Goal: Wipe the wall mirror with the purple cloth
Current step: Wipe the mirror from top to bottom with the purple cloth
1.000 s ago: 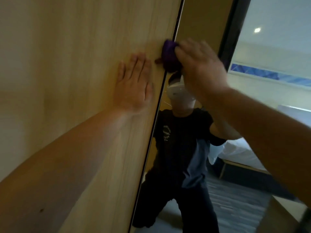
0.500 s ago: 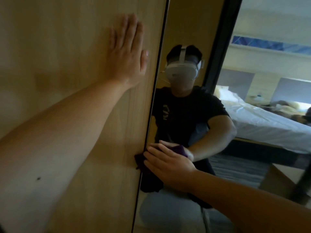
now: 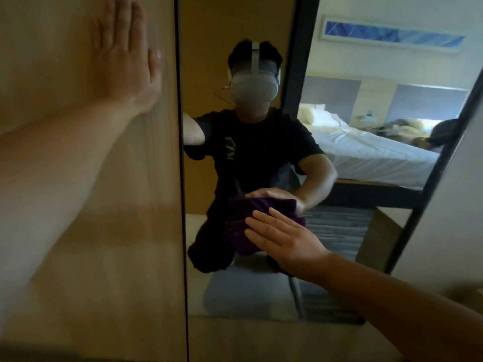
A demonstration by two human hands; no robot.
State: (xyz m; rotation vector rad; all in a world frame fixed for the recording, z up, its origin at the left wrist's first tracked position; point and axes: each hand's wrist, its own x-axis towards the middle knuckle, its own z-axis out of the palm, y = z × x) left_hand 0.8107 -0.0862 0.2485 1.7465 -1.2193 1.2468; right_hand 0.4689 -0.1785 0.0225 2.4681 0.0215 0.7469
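The right hand [image 3: 283,237] lies flat, fingers spread, and presses the crumpled purple cloth [image 3: 241,226] against the lower middle of the tall wall mirror with a dark frame [image 3: 366,142]. It does not grip the cloth; only pressure holds it there. Farther up on the left, the left hand [image 3: 125,56] is open, palm flat on the light wooden panel [image 3: 91,257], holding nothing. The cloth could slip out and fall if the pressure weakens, leaving finger marks on the glass.
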